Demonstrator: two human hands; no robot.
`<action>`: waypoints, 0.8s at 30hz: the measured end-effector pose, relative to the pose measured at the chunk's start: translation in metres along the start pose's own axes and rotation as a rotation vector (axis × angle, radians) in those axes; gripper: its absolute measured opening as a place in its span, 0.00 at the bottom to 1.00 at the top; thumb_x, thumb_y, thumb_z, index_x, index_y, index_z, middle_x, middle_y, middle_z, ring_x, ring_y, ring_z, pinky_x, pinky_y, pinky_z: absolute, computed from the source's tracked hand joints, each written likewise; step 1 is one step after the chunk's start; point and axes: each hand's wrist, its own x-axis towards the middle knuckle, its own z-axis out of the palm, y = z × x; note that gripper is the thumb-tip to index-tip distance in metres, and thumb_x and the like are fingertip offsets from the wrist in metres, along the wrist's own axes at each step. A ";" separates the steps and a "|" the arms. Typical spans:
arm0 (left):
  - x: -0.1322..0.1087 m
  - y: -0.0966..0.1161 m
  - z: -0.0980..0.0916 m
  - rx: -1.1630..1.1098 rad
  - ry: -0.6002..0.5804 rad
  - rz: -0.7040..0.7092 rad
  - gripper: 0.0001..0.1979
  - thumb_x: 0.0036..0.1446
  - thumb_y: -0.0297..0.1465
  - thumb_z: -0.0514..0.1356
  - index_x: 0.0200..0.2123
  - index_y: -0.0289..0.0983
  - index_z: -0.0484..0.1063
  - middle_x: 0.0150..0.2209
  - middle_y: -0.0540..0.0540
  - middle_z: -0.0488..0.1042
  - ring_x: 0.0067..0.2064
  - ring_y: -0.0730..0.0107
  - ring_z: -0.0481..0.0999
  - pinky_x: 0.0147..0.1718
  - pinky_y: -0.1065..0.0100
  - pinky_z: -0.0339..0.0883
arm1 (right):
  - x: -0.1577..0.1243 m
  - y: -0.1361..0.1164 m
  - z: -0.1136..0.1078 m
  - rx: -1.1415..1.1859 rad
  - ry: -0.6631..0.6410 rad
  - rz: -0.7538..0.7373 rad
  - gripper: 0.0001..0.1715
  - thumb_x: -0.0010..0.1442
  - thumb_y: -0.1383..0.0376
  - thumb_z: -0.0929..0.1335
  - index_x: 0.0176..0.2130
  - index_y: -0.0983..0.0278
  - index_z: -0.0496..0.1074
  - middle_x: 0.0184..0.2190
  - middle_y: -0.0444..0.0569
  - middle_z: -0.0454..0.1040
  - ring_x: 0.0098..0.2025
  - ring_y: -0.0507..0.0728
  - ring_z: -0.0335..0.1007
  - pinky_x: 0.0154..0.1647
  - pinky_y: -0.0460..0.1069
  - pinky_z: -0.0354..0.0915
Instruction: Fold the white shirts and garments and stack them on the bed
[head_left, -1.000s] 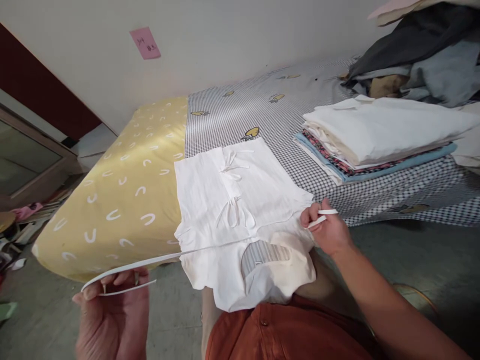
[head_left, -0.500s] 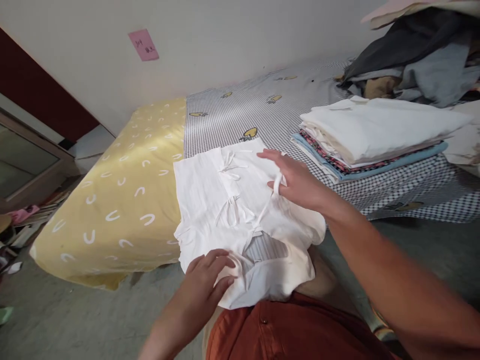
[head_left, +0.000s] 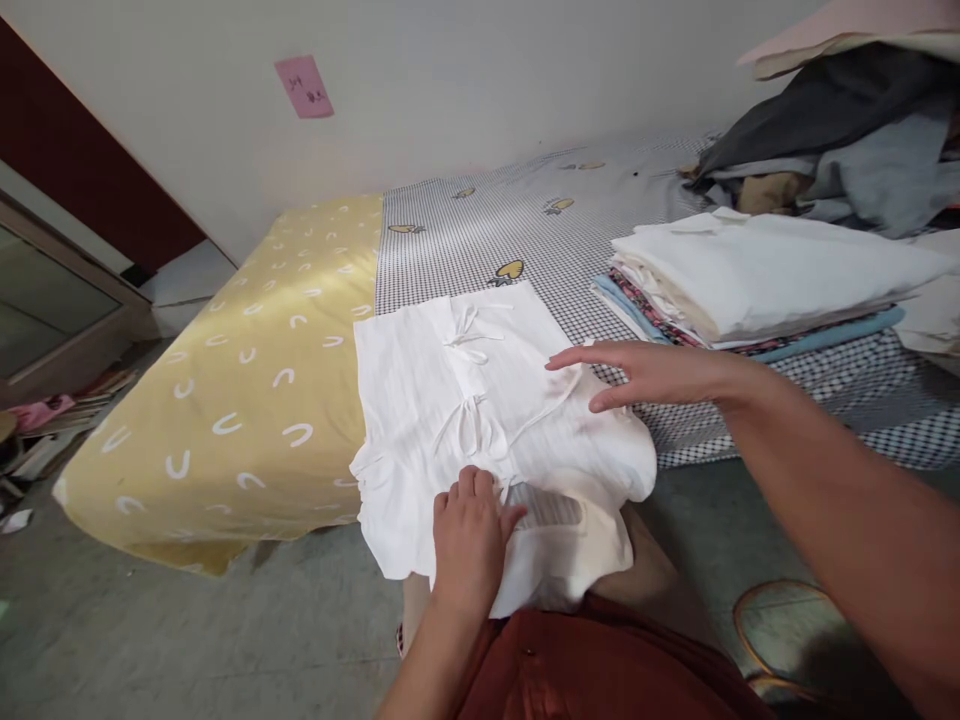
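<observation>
A white top with tie bows (head_left: 450, 385) lies across the bed edge and my knee. My left hand (head_left: 469, 535) rests on its lower hem with the fingers curled down on the cloth, near the lower bow. My right hand (head_left: 649, 372) hovers flat over the garment's right side, fingers stretched out and holding nothing. A thin white strap (head_left: 551, 398) lies on the fabric under its fingers.
A yellow sheet with white U marks (head_left: 247, 390) covers the bed's left part, a checked sheet (head_left: 525, 230) the rest. A stack of folded clothes (head_left: 757, 280) sits at right, a loose heap of dark garments (head_left: 840, 120) behind it. My rust-coloured shorts (head_left: 600, 670) are below.
A second ago both hands held the long white strap stretched out. They let it go onto the top; the left hand came down on the hem and the right opened flat above the garment.
</observation>
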 end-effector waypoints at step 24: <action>-0.019 -0.007 0.020 -0.557 -0.121 -0.136 0.11 0.66 0.28 0.52 0.40 0.39 0.74 0.38 0.44 0.81 0.45 0.58 0.80 0.61 0.46 0.57 | -0.099 -0.011 0.147 0.343 -0.420 0.793 0.14 0.57 0.55 0.70 0.37 0.63 0.77 0.16 0.37 0.62 0.18 0.48 0.52 0.18 0.45 0.43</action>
